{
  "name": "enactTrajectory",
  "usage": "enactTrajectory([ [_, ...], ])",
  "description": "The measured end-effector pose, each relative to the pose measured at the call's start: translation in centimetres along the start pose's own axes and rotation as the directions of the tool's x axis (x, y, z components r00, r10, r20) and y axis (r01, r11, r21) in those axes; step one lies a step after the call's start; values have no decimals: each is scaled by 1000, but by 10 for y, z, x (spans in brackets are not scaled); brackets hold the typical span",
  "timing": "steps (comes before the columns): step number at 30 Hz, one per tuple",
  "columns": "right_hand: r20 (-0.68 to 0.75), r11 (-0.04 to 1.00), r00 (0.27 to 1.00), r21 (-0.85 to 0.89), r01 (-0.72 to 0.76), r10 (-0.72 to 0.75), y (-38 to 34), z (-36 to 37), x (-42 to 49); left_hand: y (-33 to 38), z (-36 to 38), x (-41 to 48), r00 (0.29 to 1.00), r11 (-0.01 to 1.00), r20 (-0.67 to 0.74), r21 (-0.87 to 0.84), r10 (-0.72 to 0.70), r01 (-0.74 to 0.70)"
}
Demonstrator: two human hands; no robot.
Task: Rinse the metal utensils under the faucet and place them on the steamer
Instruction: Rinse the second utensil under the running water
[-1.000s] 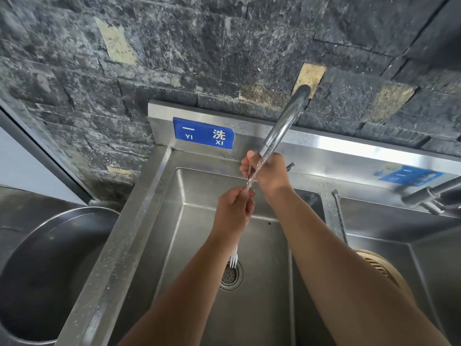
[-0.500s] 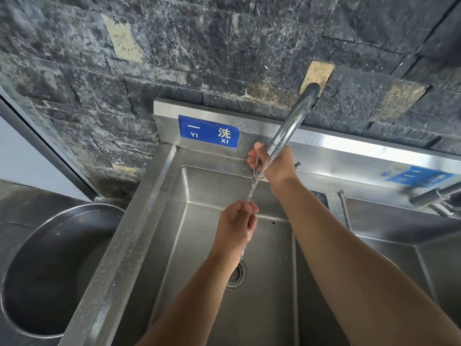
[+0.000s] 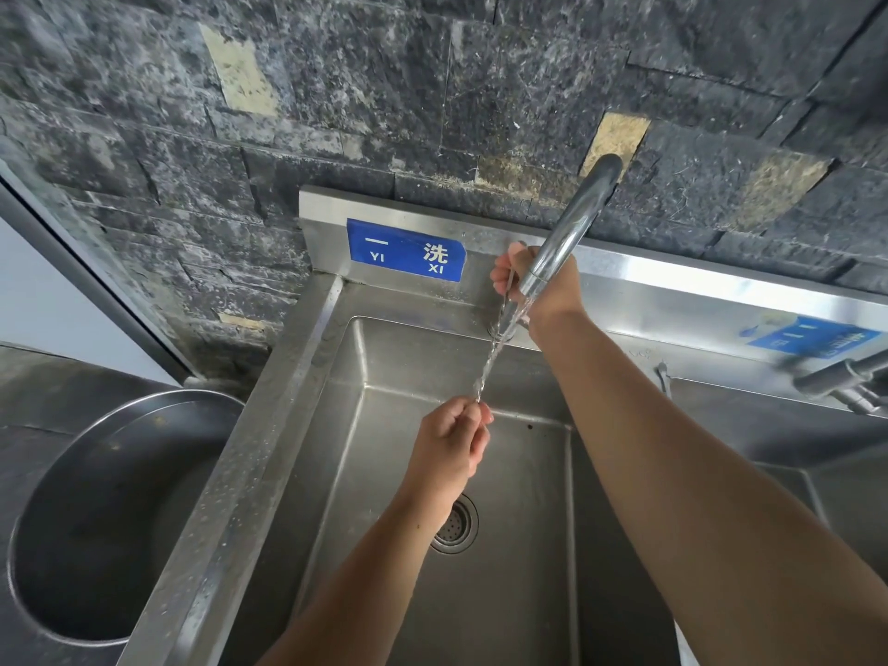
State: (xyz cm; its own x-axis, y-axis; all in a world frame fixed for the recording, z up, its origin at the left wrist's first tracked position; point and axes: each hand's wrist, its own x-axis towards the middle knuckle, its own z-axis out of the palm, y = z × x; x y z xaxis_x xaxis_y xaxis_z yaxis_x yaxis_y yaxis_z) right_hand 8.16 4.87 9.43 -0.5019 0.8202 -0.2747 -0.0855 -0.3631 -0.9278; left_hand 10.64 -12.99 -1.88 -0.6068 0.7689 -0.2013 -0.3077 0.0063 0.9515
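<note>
Thin metal utensil held between both hands, under water from faucet, over sink. Left hand fingers curled round low end. Right hand fingers pinch top end.

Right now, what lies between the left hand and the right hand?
In the head view, a thin metal utensil spans from the right hand down to the left hand, with water from the faucet running along it.

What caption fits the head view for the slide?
Left hand and right hand hold a metal utensil under the running faucet.
</note>
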Motion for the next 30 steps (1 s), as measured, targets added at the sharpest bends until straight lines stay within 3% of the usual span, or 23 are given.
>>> enactTrajectory([
  [3, 5, 997, 1000, 73, -30, 29, -1, -1, 3, -4, -3, -6, 1000, 999, 18, -46, -7, 8],
  [12, 39, 997, 999, 65, 32, -34, -5, 1, 10, -2, -8, -4, 994, 984, 57, -147, -98, 105],
  [14, 93, 995, 996, 103, 8, -17, -7, 2, 7, -3, -8, -4, 980, 936, 99, -295, -171, 193],
  [16, 184, 989, 982, 133, -62, 37, -8, 0, 3, -3, -8, -5, 956, 827, 180, -481, -233, 292],
  [18, 260, 977, 960, 157, -145, 101, -8, -1, -1, -1, -11, -5, 936, 749, 240, -562, -258, 351],
  [23, 277, 970, 951, 155, -188, 140, 2, -2, -8, 3, -17, -1, 936, 813, 241, -470, -258, 345],
  [30, 207, 997, 978, 83, -11, -6, 26, -5, -13, -3, -25, -3, 975, 967, 117, -149, -190, 206],
])
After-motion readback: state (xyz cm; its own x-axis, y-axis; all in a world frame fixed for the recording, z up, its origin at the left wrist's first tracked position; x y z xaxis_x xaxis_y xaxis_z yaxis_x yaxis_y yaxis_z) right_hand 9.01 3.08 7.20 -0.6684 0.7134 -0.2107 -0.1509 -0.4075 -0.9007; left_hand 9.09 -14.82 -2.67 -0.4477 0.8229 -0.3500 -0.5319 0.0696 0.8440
